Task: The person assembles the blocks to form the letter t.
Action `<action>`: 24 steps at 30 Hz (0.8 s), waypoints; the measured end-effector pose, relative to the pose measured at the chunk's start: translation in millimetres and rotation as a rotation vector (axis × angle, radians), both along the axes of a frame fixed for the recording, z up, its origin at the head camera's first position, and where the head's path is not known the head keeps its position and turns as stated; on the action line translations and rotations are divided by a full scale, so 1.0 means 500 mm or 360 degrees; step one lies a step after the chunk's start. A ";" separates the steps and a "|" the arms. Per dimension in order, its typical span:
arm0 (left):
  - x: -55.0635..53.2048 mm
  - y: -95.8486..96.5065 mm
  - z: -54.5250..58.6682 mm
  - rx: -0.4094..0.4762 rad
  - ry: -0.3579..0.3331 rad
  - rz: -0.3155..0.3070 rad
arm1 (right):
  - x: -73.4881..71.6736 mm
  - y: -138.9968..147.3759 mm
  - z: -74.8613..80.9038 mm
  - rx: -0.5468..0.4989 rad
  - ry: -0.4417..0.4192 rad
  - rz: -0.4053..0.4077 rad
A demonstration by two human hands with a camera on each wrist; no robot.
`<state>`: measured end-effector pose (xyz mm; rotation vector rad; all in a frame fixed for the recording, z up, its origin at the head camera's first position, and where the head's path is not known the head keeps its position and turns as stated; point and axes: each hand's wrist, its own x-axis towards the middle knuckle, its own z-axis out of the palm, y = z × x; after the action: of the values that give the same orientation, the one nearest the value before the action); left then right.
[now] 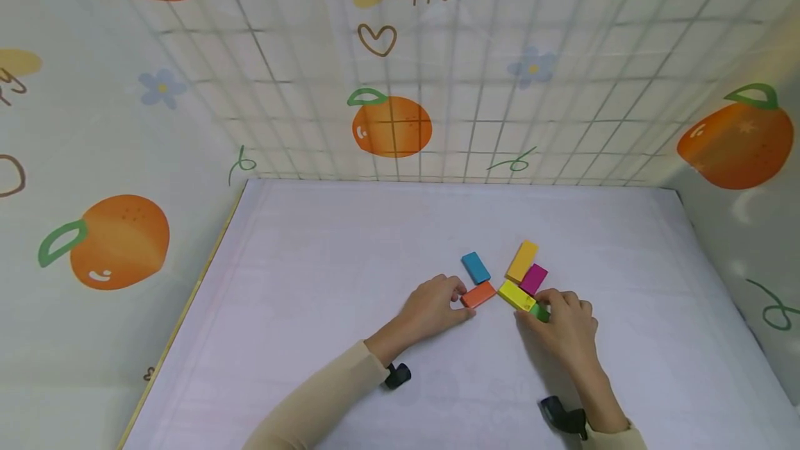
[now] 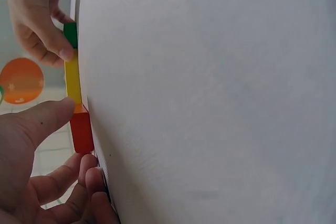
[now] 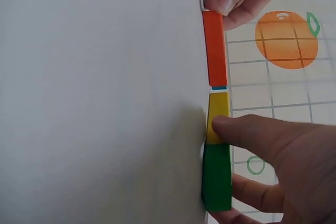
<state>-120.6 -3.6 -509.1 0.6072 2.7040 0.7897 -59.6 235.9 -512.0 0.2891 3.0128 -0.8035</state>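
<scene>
Six smooth, flat rectangular blocks lie clustered on a white table (image 1: 325, 276): blue block (image 1: 476, 267), orange block (image 1: 478, 294), amber block (image 1: 521, 260), magenta block (image 1: 533, 278), yellow block (image 1: 516, 295) and green block (image 1: 540, 312). The left hand (image 1: 432, 308) has curled fingers pinching the orange block's near end. The right hand (image 1: 565, 328) grips the green block, its thumb resting at the adjoining yellow block.
</scene>
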 end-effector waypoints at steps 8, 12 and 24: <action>0.001 0.003 0.000 -0.0005 0.0012 0.0004 | 0.000 -0.003 0.003 0.0000 0.0004 -0.0016; 0.001 0.002 -0.002 0.0011 0.0013 0.0011 | 0.000 -0.003 0.003 0.0001 0.0000 -0.0020; 0.004 -0.003 0.007 0.0079 0.0010 0.0011 | 0.001 -0.001 0.003 -0.0007 0.0062 -0.0014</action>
<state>-118.8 -5.0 -505.8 0.6126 2.7006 0.8603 -59.3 235.5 -510.5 0.2905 3.0478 -0.8259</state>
